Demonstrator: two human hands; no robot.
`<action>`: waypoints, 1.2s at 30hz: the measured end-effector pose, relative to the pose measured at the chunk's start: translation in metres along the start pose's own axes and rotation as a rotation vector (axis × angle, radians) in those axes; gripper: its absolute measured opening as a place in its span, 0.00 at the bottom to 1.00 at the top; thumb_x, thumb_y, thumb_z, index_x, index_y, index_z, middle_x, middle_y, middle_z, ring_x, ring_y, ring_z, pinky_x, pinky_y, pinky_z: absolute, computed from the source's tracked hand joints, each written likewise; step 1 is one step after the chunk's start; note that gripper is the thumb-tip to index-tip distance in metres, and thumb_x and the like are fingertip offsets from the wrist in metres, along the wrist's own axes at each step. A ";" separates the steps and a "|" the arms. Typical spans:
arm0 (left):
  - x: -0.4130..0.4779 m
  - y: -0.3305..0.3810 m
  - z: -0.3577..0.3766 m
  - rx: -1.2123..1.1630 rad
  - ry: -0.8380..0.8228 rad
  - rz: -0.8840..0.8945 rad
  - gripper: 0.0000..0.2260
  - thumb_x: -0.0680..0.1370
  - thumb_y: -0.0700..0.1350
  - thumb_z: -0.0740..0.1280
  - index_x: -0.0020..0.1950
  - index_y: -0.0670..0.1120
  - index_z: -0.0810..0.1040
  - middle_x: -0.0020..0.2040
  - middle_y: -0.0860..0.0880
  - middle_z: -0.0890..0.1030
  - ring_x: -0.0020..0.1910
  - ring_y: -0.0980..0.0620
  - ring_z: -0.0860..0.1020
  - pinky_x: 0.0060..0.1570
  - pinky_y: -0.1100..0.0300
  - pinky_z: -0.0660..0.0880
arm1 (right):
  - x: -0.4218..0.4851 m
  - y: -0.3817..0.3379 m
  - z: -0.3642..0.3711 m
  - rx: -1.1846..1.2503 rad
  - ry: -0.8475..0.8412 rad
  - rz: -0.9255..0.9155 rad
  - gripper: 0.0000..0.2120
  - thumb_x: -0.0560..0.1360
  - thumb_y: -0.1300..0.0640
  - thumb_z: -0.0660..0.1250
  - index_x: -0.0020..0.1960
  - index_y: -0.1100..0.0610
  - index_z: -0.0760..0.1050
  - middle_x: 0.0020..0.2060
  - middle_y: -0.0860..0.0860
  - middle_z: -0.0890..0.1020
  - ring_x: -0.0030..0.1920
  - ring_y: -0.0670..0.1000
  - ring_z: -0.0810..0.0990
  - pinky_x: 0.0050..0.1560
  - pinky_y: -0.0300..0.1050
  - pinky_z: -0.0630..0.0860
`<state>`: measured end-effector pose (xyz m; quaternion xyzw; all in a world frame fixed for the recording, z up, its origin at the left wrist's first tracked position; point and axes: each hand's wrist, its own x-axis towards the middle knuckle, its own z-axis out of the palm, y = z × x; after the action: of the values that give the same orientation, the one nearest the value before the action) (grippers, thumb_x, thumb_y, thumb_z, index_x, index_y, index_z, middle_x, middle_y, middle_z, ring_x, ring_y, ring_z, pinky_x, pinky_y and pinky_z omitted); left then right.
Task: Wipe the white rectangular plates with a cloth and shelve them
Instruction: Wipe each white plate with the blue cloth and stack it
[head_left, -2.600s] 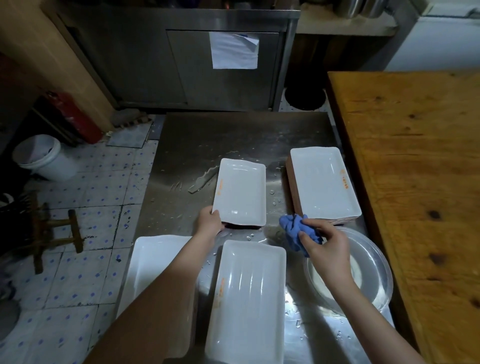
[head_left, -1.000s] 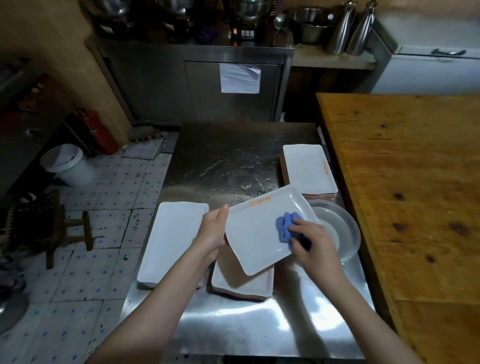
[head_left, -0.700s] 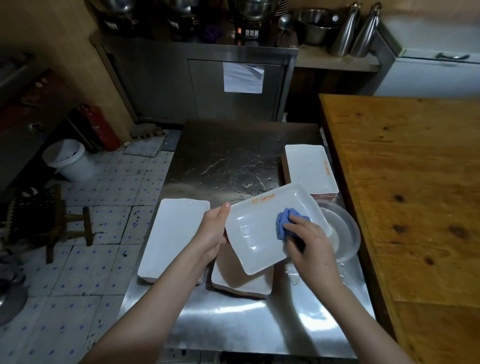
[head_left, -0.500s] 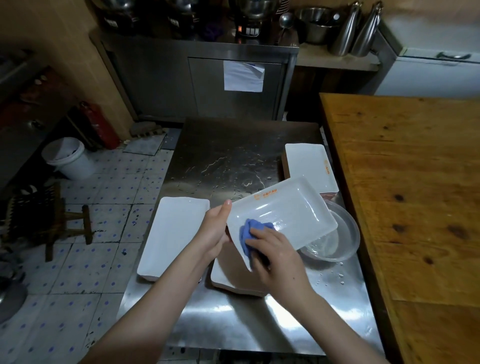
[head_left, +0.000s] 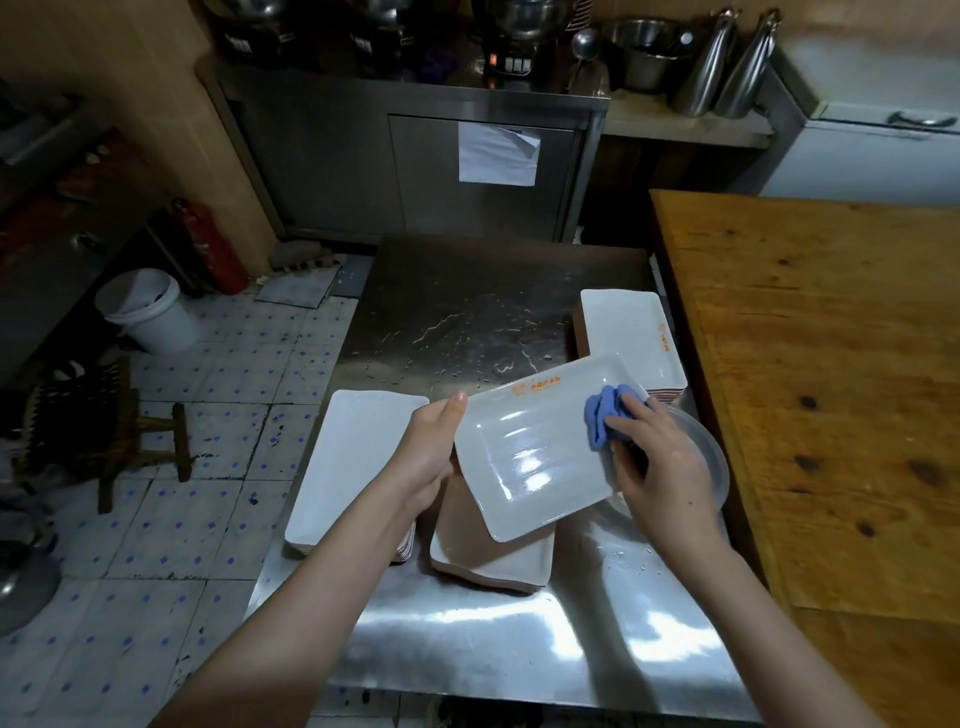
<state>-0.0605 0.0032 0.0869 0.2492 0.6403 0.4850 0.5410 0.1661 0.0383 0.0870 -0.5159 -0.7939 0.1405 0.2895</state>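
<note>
My left hand (head_left: 428, 449) grips the left edge of a white rectangular plate (head_left: 535, 457) with an orange logo, held tilted above the steel table (head_left: 467, 312). My right hand (head_left: 657, 462) presses a blue cloth (head_left: 605, 415) against the plate's right end. Under the held plate lies a stack of plates (head_left: 488, 561). Another stack (head_left: 353, 462) sits to the left, and a third stack (head_left: 631, 332) stands at the back right.
A clear round bowl (head_left: 711, 462) sits on the table under my right hand. A wooden table (head_left: 831, 389) borders the right side. Beyond stands a steel cabinet (head_left: 415, 166) with pots on top. A white bucket (head_left: 145, 312) and a stool (head_left: 119, 431) stand on the tiled floor.
I lifted a plate off the table and tilted it. The cloth swept from the plate's right side to its left end and is now back at the right end.
</note>
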 end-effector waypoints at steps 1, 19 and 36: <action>-0.001 0.002 0.000 -0.008 0.001 0.000 0.16 0.84 0.50 0.55 0.53 0.46 0.80 0.51 0.42 0.84 0.53 0.43 0.81 0.53 0.47 0.75 | -0.002 -0.006 0.002 0.014 0.014 -0.018 0.13 0.70 0.67 0.71 0.54 0.61 0.80 0.62 0.56 0.77 0.63 0.59 0.75 0.59 0.51 0.72; -0.008 0.004 0.004 -0.026 -0.029 -0.008 0.15 0.84 0.50 0.55 0.52 0.46 0.79 0.51 0.40 0.82 0.53 0.41 0.80 0.55 0.44 0.75 | -0.007 -0.026 0.022 0.086 0.004 -0.190 0.13 0.67 0.69 0.73 0.51 0.60 0.81 0.57 0.56 0.80 0.61 0.60 0.76 0.59 0.50 0.72; -0.012 0.000 0.007 -0.010 -0.078 -0.034 0.15 0.84 0.51 0.55 0.53 0.45 0.78 0.51 0.41 0.83 0.51 0.43 0.81 0.56 0.44 0.76 | -0.027 -0.072 0.054 0.164 -0.112 -0.195 0.14 0.72 0.64 0.64 0.57 0.63 0.78 0.61 0.57 0.77 0.65 0.61 0.72 0.66 0.41 0.64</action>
<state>-0.0506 -0.0045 0.0928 0.2543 0.6206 0.4689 0.5747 0.0886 -0.0130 0.0737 -0.4022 -0.8410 0.2048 0.2984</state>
